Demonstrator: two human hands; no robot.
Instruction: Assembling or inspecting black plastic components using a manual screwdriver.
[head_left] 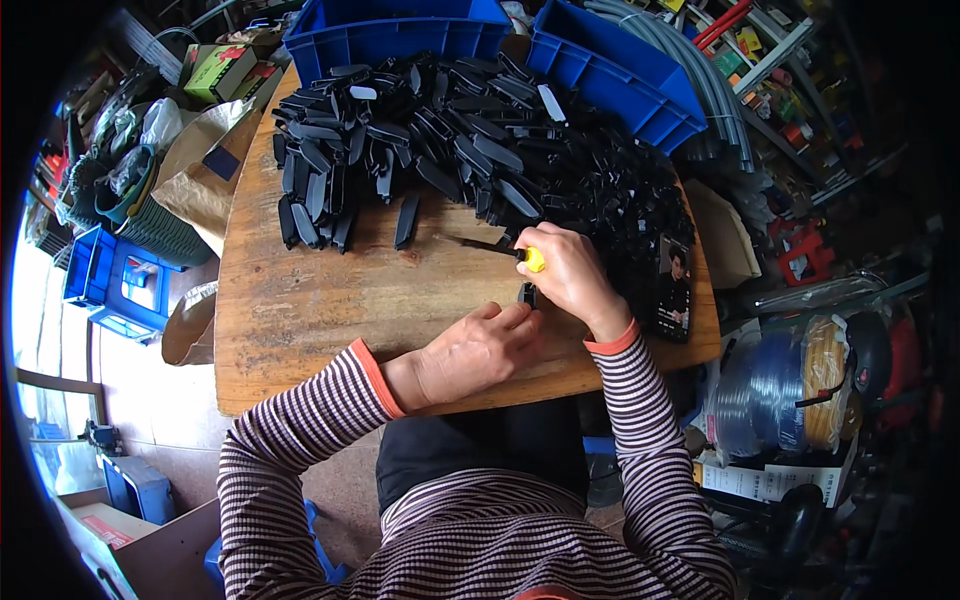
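In my right hand [574, 276] is a screwdriver [534, 260] with a yellow and black handle. Its shaft points left above the wooden table [290, 320]. My left hand [468, 352] rests low near the table's front edge, fingers curled around a small black plastic part [527, 294], mostly hidden by the fingers. Beyond both hands spreads a big heap of black plastic parts [480, 150], long and narrow like handles. One loose black piece [407, 222] lies apart on the wood, in front of the heap.
Two blue plastic crates [400, 38] stand behind the heap. A phone [674, 290] with a lit screen sits at the table's right side. Brown paper bags [205, 165] flank the left edge. Coiled hose and tubing rolls [765, 385] crowd the right.
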